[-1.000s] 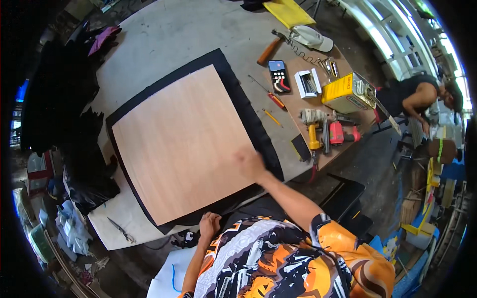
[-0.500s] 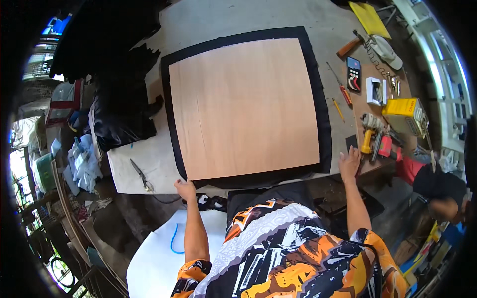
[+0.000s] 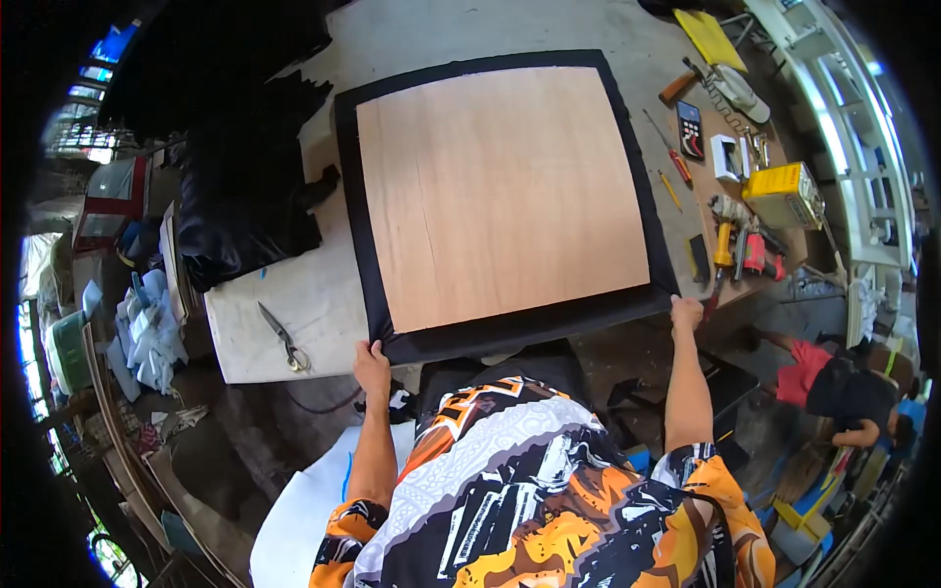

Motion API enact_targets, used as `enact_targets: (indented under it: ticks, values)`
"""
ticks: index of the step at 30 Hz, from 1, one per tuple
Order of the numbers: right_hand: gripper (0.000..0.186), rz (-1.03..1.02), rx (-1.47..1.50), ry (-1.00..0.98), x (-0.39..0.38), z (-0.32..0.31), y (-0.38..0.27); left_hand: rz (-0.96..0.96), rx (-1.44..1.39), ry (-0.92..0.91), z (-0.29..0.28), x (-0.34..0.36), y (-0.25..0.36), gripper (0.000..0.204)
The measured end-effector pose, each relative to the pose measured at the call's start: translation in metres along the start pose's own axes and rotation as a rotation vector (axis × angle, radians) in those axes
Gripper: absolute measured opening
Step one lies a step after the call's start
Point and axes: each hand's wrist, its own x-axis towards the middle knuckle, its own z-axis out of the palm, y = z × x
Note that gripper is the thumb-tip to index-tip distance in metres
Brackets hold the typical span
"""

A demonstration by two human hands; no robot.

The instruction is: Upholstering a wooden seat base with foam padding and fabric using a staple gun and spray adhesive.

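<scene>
A square plywood panel (image 3: 505, 196) lies on a larger piece of black fabric (image 3: 520, 329) on a pale worktable (image 3: 255, 348). The fabric shows as a border all round the panel, widest along the front. My left hand (image 3: 372, 365) is closed on the fabric's front left corner, below the panel's near left corner. My right hand (image 3: 686, 312) is closed on the front right corner, beyond the panel's near right corner. Both corners sit at or near the table's front edge. Scissors (image 3: 284, 338) lie left of my left hand.
Black material (image 3: 250, 206) is piled at left. On the right are a nail gun (image 3: 725, 245), a red tool (image 3: 755, 255), a yellow tin (image 3: 784, 194), a phone (image 3: 690, 132), screwdriver, pencil and hammer. A co-worker (image 3: 843, 392) bends at lower right. A white sheet (image 3: 289, 519) is beside me.
My right hand came off the panel's face to the fabric's right corner and has closed there. My left hand has taken the left corner. The fabric's front strip now shows wider below the panel.
</scene>
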Motion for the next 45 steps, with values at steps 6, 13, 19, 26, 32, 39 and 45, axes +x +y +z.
enact_targets:
  ticks: [6,13,19,26,32,39,45]
  values:
    - [0.038,-0.092,0.152,0.016,-0.061,0.014,-0.006,0.39,-0.175,0.24,-0.022,-0.029,0.09,0.017]
    - [0.05,-1.047,0.152,0.16,-0.183,-0.008,-0.108,0.958,-0.169,-0.326,0.067,-0.108,0.211,0.036]
    - [0.039,-1.475,0.331,-0.299,-0.222,0.037,-0.223,0.895,-0.218,-0.265,0.128,-0.122,0.205,0.03]
    - [0.029,-1.708,0.275,-0.333,-0.215,0.085,-0.266,0.921,-0.172,-0.178,0.116,-0.131,0.215,0.02]
    - [0.026,-1.684,0.312,-0.321,-0.207,0.097,-0.26,0.876,-0.295,-0.214,0.1,-0.136,0.233,0.012]
    - [0.024,-1.66,0.355,-0.34,-0.208,0.096,-0.261,0.888,-0.371,-0.365,0.014,-0.086,0.285,0.007]
    - [0.017,-1.58,0.562,-0.467,-0.199,0.089,-0.27,0.99,-0.392,-0.276,0.059,0.012,0.323,0.009]
